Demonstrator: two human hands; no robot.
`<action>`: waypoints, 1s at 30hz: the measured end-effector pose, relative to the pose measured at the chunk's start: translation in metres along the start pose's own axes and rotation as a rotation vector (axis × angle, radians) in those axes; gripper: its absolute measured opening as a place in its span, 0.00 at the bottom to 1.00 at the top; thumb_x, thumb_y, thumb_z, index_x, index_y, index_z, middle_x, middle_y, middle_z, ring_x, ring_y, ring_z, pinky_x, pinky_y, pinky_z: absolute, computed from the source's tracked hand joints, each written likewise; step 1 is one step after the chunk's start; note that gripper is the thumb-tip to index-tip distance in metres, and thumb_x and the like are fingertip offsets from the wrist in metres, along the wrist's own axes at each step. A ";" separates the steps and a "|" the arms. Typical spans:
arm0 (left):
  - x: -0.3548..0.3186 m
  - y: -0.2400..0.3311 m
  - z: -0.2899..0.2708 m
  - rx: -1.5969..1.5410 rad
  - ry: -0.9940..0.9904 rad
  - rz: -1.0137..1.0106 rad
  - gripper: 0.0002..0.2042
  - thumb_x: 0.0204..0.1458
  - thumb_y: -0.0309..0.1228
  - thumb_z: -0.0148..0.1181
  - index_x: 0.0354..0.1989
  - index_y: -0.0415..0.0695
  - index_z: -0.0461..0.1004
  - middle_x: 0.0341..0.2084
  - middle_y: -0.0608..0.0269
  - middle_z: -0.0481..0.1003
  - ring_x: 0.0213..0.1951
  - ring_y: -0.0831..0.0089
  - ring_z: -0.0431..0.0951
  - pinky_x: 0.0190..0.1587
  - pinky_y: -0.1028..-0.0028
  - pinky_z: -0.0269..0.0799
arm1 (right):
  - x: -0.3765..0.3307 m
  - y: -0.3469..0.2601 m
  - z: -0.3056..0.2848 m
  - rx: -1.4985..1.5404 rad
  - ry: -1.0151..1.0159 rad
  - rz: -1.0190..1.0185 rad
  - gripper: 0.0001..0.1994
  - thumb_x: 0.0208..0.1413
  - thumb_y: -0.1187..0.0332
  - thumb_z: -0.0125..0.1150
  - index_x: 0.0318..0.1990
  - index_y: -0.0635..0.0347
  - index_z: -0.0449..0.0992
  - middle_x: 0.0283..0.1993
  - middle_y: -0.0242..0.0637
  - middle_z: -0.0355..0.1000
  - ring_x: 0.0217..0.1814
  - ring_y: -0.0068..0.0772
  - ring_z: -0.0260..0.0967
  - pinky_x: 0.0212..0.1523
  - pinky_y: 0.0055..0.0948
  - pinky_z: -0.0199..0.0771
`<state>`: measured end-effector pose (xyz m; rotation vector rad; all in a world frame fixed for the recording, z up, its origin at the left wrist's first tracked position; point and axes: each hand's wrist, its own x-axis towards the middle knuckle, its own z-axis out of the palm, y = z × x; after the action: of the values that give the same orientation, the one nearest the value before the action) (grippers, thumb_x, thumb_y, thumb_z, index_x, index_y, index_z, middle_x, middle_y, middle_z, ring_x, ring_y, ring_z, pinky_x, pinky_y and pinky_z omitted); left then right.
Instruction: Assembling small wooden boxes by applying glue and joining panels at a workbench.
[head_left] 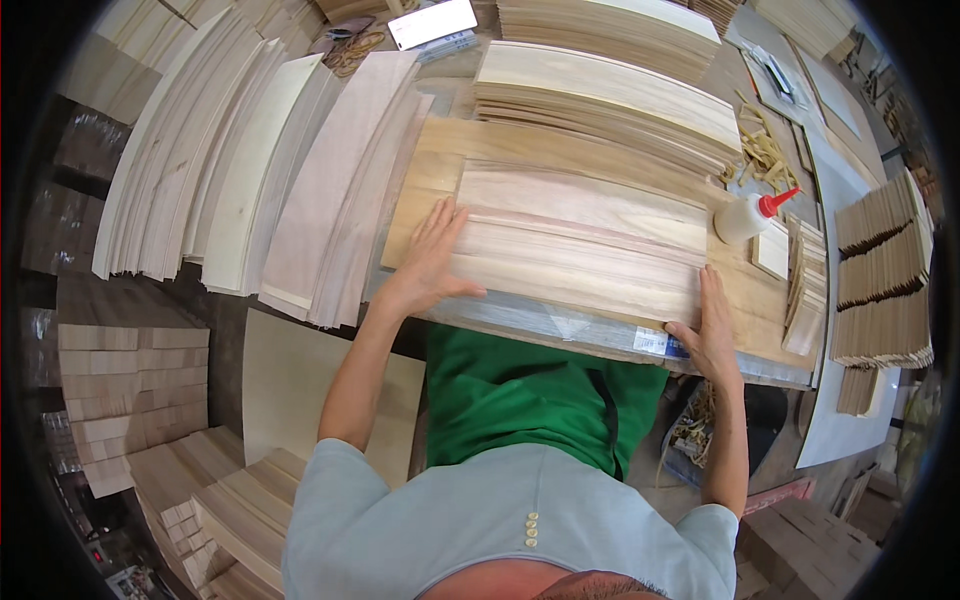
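A short stack of pale wooden boards (580, 235) lies on a wooden work board (425, 170) in front of me. My left hand (435, 260) is at the stack's left end, fingers stretched along that edge and thumb apart, pointing right. At the opposite end, my right hand (710, 325) rests with its fingers up against the boards' edge and its thumb out near the front of the table. Both hands are open, and the boards lie flat between them. A white glue bottle (738, 222) with a red nozzle stands beyond the right end.
Stacked long boards (610, 95) lie behind the work board. More boards (340, 180) lean in rows at left. Small wood pieces (805, 285) stand by the bottle, near yellowish strips (765, 150). Bundled pieces (880, 270) sit far right; stacked blocks (130, 375) stand lower left.
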<state>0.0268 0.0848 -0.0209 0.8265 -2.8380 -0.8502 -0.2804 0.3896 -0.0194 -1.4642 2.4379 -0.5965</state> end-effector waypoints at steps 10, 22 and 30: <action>-0.001 -0.007 0.007 0.032 0.069 0.065 0.57 0.32 0.50 0.73 0.67 0.34 0.45 0.68 0.40 0.42 0.70 0.52 0.38 0.69 0.60 0.36 | 0.005 -0.002 -0.001 -0.057 -0.015 -0.031 0.45 0.42 0.64 0.69 0.67 0.65 0.49 0.70 0.52 0.47 0.73 0.50 0.42 0.70 0.41 0.44; 0.000 -0.005 0.011 0.080 0.067 0.074 0.55 0.36 0.51 0.70 0.67 0.33 0.44 0.67 0.38 0.40 0.70 0.52 0.36 0.69 0.59 0.35 | 0.081 0.071 -0.007 0.559 0.600 0.222 0.38 0.52 0.66 0.64 0.67 0.65 0.50 0.62 0.49 0.59 0.65 0.40 0.55 0.63 0.38 0.56; -0.001 -0.005 0.010 0.090 0.046 0.051 0.55 0.36 0.52 0.69 0.67 0.35 0.43 0.67 0.36 0.39 0.70 0.52 0.35 0.69 0.59 0.34 | 0.107 0.040 0.002 0.584 0.661 0.310 0.31 0.48 0.66 0.66 0.59 0.67 0.60 0.55 0.44 0.66 0.55 0.36 0.65 0.57 0.33 0.62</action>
<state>0.0283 0.0869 -0.0317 0.7690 -2.8614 -0.6930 -0.3616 0.3110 -0.0389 -0.6998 2.4918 -1.7418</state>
